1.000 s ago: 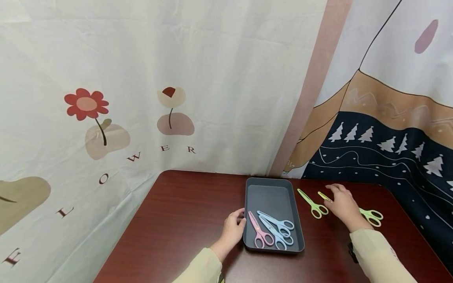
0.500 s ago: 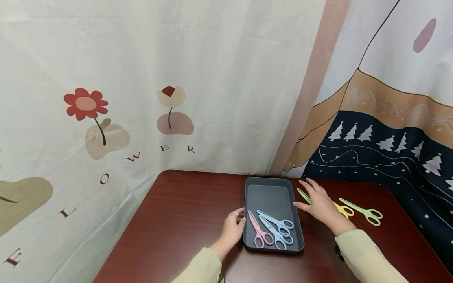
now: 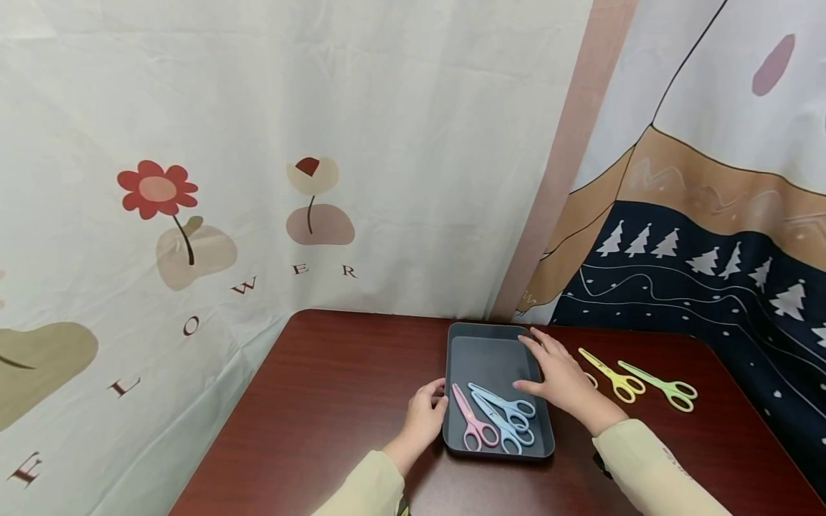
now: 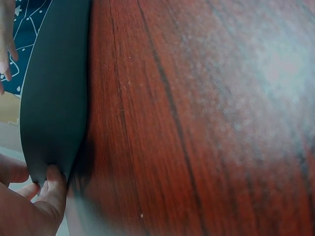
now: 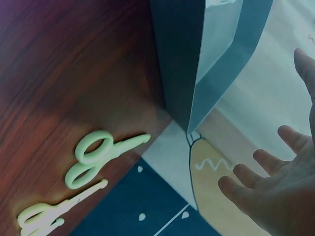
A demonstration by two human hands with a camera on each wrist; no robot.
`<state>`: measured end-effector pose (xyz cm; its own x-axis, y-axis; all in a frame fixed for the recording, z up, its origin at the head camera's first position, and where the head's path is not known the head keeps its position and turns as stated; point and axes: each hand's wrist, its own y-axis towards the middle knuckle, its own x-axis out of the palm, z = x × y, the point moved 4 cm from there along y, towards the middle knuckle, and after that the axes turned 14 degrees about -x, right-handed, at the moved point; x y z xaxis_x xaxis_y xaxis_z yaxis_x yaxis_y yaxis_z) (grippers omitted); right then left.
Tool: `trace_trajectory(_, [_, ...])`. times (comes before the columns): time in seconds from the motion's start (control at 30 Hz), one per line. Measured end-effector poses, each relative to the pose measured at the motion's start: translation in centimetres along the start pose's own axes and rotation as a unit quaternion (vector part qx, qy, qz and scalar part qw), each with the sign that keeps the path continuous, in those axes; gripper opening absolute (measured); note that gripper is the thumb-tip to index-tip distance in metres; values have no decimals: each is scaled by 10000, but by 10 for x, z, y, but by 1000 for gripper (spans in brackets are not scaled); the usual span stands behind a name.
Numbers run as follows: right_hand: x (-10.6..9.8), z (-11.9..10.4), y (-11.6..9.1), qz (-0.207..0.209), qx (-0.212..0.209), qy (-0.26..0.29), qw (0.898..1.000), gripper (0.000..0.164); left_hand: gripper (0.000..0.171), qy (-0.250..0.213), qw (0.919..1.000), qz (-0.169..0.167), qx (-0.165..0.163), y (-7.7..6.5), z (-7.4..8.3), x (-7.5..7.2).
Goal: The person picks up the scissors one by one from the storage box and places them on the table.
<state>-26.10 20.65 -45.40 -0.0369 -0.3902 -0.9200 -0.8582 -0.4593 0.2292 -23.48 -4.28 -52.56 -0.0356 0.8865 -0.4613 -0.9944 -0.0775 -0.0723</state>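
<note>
A dark grey tray (image 3: 493, 355) lies on the table. Inside, toward its near end, are a pair of pink scissors (image 3: 474, 423) and two pairs of light blue scissors (image 3: 506, 416). My left hand (image 3: 424, 419) holds the tray's left wall, fingertips at the rim; the left wrist view shows a fingertip against the outer wall. My right hand (image 3: 561, 376) hovers over the tray's right edge, fingers spread, holding nothing. Below it, green scissors (image 5: 93, 160) lie beside the tray, mostly hidden in the head view.
Right of the tray lie yellow scissors (image 3: 613, 376) and a second green pair (image 3: 661, 385). The reddish-brown table (image 3: 348, 380) reaches back to a printed curtain (image 3: 413, 158); a dark blue printed cloth (image 3: 671, 287) hangs behind its right side.
My right hand has moved left, from above the yellow scissors, across the nearer green pair, to the tray's right edge. The left hand, the tray and the scissors have stayed in place.
</note>
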Motion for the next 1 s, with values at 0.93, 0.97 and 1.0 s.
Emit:
trace_trajectory(0.93, [31, -26, -13, -411, -343, 248, 9983, 86, 31, -38, 9988, 188, 446, -1, 0, -2])
trace_trajectory(0.97, [32, -26, -13, -441, -330, 266, 9981, 86, 32, -54, 9996, 123, 264, 0, -1, -1])
trace_trajectory(1.0, [32, -26, -13, -468, -334, 283, 9979, 85, 32, -36, 9998, 96, 167, 1, -2, 0])
